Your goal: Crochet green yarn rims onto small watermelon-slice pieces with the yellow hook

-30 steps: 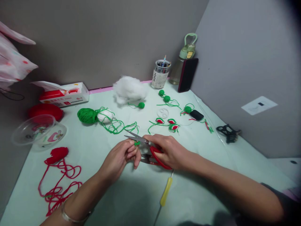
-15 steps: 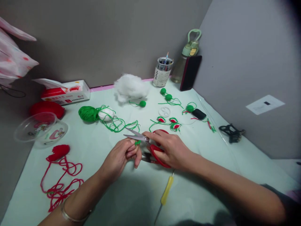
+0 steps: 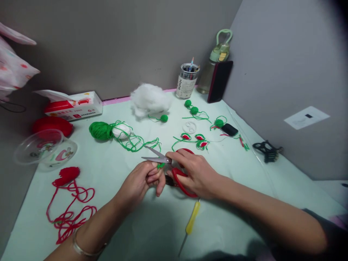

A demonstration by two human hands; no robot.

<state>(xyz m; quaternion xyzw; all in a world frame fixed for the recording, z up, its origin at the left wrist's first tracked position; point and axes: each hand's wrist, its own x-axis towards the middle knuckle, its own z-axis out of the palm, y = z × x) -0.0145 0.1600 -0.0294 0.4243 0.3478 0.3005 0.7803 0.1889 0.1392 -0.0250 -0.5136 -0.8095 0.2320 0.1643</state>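
Observation:
In my right hand (image 3: 197, 175) is a pair of red-handled scissors (image 3: 182, 185), its blades parted and pointing left. My left hand (image 3: 144, 177) pinches a small green crocheted piece (image 3: 161, 165), mostly hidden by the fingers, just under the lower blade. A second dark blade or tool (image 3: 170, 181) shows in part beneath my right hand. Below the hands lies a crochet hook with a yellow handle (image 3: 193, 218). Just beyond the blades, loose green yarn (image 3: 136, 143) trails from a green yarn ball (image 3: 100, 131) beside a white one (image 3: 121, 130).
Red yarn (image 3: 69, 214) lies tangled at left, near clear plastic bowls (image 3: 61, 154) and a tissue box (image 3: 78, 105). White stuffing (image 3: 150, 100), green crocheted balls (image 3: 194, 110) and small watermelon pieces (image 3: 200, 137) sit farther back. A pen jar (image 3: 186, 85), bottle (image 3: 208, 74) and phone (image 3: 220, 81) stand behind.
The view has shifted slightly. Both hands keep nearly the same pose, the scissors still parted beside the green piece; the dark blade under my right hand shows less.

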